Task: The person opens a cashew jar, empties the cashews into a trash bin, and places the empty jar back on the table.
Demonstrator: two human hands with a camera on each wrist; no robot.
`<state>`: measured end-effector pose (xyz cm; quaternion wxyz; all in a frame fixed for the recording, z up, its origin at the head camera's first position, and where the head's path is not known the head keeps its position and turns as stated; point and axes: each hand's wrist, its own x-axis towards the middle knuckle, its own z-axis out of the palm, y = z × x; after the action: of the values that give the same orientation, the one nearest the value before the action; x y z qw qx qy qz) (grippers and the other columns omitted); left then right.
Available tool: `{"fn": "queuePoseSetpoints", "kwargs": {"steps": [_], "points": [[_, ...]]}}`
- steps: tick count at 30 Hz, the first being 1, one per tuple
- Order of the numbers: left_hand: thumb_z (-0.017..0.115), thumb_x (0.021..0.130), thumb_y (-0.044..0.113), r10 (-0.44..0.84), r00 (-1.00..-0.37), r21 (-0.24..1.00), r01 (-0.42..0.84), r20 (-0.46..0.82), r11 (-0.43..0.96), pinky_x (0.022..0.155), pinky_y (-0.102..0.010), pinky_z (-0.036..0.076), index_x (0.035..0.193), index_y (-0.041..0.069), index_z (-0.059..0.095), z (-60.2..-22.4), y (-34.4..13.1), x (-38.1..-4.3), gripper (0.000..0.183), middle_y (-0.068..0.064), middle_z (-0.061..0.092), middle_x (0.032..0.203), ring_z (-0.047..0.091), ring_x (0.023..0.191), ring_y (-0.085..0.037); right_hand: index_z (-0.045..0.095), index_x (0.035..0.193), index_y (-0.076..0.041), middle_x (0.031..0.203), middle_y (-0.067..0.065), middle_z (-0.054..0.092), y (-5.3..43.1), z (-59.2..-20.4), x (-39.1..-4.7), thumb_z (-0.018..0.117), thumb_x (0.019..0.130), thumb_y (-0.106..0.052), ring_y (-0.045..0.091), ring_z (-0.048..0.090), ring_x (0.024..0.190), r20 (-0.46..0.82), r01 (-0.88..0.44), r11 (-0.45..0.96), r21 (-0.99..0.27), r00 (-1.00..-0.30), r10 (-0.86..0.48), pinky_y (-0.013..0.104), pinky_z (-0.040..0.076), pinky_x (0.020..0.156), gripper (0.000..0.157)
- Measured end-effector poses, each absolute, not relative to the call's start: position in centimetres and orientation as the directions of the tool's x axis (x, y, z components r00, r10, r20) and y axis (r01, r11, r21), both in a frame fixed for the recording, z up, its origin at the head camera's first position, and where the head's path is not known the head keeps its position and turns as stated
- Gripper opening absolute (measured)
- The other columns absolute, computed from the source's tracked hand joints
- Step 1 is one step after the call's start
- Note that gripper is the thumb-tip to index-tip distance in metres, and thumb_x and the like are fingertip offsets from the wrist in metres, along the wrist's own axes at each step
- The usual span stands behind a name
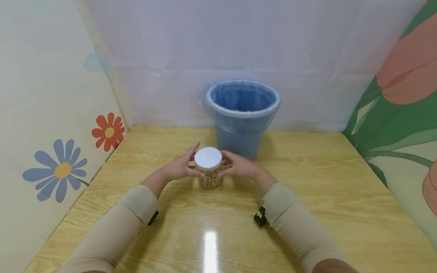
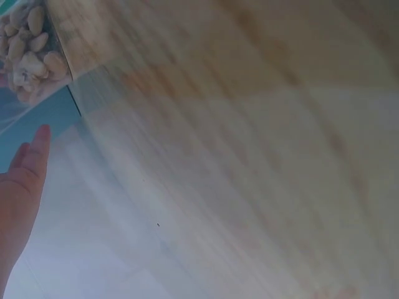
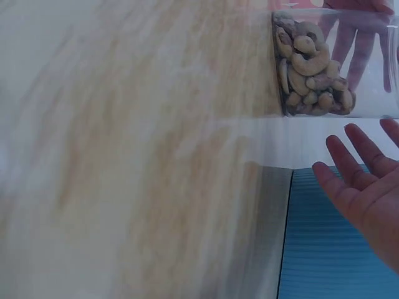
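A clear jar [image 1: 209, 181] of cashew nuts, capped with a white lid [image 1: 208, 157], stands upright on the wooden table. My left hand [image 1: 179, 167] is at the jar's left side, its fingers and thumb spread around it. From the other side my right hand [image 1: 241, 166] reaches in the same way, thumb tip right at the jar wall. The right wrist view shows the cashews [image 3: 312, 68] filling the jar's lower part, with the right fingers [image 3: 352, 168] loosely extended beside it. In the left wrist view the left fingers [image 2: 34, 159] are extended too, beside the jar.
A blue bin [image 1: 240, 136] with a clear plastic liner stands just behind the jar, near the table's back edge. White cloth [image 1: 164, 94] hangs behind it, and flower-printed panels border both sides. Small black devices [image 1: 260, 217] sit at the wrists.
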<state>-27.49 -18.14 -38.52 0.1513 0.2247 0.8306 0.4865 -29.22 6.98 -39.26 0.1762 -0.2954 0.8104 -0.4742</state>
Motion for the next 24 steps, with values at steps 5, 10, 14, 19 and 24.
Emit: {"fn": "queuePoseSetpoints", "kwargs": {"steps": [5, 10, 14, 19, 24], "points": [[0.08, 0.069, 0.024, 0.522, -0.851, 0.881, 0.209, -0.049, 0.424, 0.1, -0.045, 0.036, 0.146, 0.027, -0.008, -38.5, -18.1, -27.4, 0.117, -0.017, 0.02, 0.148, 0.028, 0.132, -0.031, 0.033, 0.14, -0.014, 0.137, 0.011, 0.042, 6.5, -39.7, -29.1, 0.077, 0.073, -0.017, 0.031, 0.048, 0.116, 0.002, -0.332, 0.387, -0.86, -0.761, -0.649, 0.038, 0.046, 0.091, 0.08], [0.077, 0.073, 0.019, 0.518, -0.853, 0.87, 0.207, -0.063, 0.447, 0.097, -0.045, 0.04, 0.146, 0.028, -0.008, -38.6, -18.0, -27.5, 0.113, -0.018, 0.026, 0.145, 0.034, 0.128, -0.035, 0.032, 0.141, -0.013, 0.138, 0.012, 0.039, 6.2, -39.8, -29.1, 0.076, 0.074, -0.016, 0.034, 0.047, 0.117, -0.001, -0.329, 0.38, -0.865, -0.755, -0.656, 0.04, 0.045, 0.092, 0.08], [0.078, 0.071, 0.019, 0.527, -0.848, 0.866, 0.221, -0.056, 0.448, 0.098, -0.045, 0.039, 0.147, 0.023, -0.006, -38.8, -17.9, -27.7, 0.114, -0.018, 0.032, 0.142, 0.038, 0.126, -0.034, 0.033, 0.14, -0.014, 0.137, 0.011, 0.042, 6.1, -39.8, -29.2, 0.077, 0.073, -0.017, 0.032, 0.048, 0.115, -0.014, -0.324, 0.401, -0.857, -0.763, -0.646, 0.04, 0.044, 0.093, 0.08], [0.08, 0.069, 0.018, 0.566, -0.824, 0.88, 0.245, -0.032, 0.406, 0.103, -0.048, 0.031, 0.145, 0.011, 0.011, -39.2, -17.7, -27.9, 0.103, -0.014, 0.037, 0.139, 0.039, 0.125, -0.031, 0.037, 0.139, -0.016, 0.132, 0.007, 0.046, 5.8, -40.2, -29.4, 0.079, 0.07, -0.017, 0.026, 0.051, 0.111, -0.026, -0.31, 0.425, -0.85, -0.782, -0.622, 0.038, 0.044, 0.092, 0.081], [0.078, 0.071, 0.011, 0.601, -0.799, 0.897, 0.252, -0.019, 0.364, 0.106, -0.05, 0.025, 0.143, 0.012, 0.02, -39.5, -17.7, -28.1, 0.093, -0.01, 0.04, 0.137, 0.037, 0.126, -0.029, 0.038, 0.138, -0.015, 0.13, 0.008, 0.048, 5.6, -40.2, -29.3, 0.08, 0.069, -0.016, 0.027, 0.052, 0.109, -0.03, -0.301, 0.42, -0.856, -0.783, -0.622, 0.038, 0.044, 0.092, 0.081]]}}
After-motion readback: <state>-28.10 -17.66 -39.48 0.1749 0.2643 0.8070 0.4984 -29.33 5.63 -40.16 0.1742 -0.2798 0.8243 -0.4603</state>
